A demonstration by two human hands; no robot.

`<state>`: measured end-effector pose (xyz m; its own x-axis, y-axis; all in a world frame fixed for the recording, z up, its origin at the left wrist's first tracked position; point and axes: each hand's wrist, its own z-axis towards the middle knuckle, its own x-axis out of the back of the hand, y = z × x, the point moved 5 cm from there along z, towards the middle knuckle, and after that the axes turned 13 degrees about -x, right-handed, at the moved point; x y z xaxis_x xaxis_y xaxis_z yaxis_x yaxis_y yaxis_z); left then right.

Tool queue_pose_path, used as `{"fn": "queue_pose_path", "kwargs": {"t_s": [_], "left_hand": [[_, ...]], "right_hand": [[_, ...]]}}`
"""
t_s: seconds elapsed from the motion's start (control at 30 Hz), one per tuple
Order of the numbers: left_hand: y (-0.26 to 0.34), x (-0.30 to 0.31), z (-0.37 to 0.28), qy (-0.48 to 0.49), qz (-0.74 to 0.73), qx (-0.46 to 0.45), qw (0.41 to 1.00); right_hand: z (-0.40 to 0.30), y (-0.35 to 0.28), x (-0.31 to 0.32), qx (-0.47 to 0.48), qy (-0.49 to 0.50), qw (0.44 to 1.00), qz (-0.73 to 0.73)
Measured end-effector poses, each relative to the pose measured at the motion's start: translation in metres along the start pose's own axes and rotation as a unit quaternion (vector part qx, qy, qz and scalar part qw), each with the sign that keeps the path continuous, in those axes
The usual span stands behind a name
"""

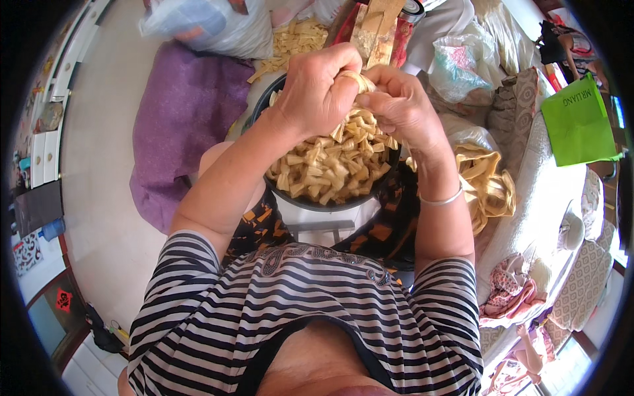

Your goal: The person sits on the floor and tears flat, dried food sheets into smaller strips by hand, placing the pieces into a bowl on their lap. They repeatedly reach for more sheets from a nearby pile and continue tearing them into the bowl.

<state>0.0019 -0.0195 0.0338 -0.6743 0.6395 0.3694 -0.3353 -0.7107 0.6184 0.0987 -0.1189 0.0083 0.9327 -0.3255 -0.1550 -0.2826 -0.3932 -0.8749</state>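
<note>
My left hand [322,89] grips a pale yellow, flat dried strip [360,81], which loops over its thumb and forefinger. Close against it, my right hand [403,104] pinches the same strip between thumb and fingers. Both hands are above a dark round basin [307,203] between my knees. Heaped inside it are many short knotted pieces [332,168] of the same yellow material, whose exact kind I cannot tell. Longer strips [488,183] lie in a loose bundle beyond my right forearm. The hands hide part of the basin's far side.
Purple cloth [190,109] lies left of the basin. Beyond are cut yellow pieces [297,37], wooden boards [376,29] and a stuffed plastic bag [223,29]. To the right are another plastic bag [463,64], a covered sofa [535,178] and a green bag [577,121].
</note>
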Motion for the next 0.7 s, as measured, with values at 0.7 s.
{"fn": "queue_pose_path", "kwargs": {"t_s": [0.7], "left_hand": [[-0.006,0.001,-0.001,-0.133,-0.025,0.04,0.99]], "right_hand": [[0.001,0.003,0.004,0.074,-0.046,0.991,0.099]]}}
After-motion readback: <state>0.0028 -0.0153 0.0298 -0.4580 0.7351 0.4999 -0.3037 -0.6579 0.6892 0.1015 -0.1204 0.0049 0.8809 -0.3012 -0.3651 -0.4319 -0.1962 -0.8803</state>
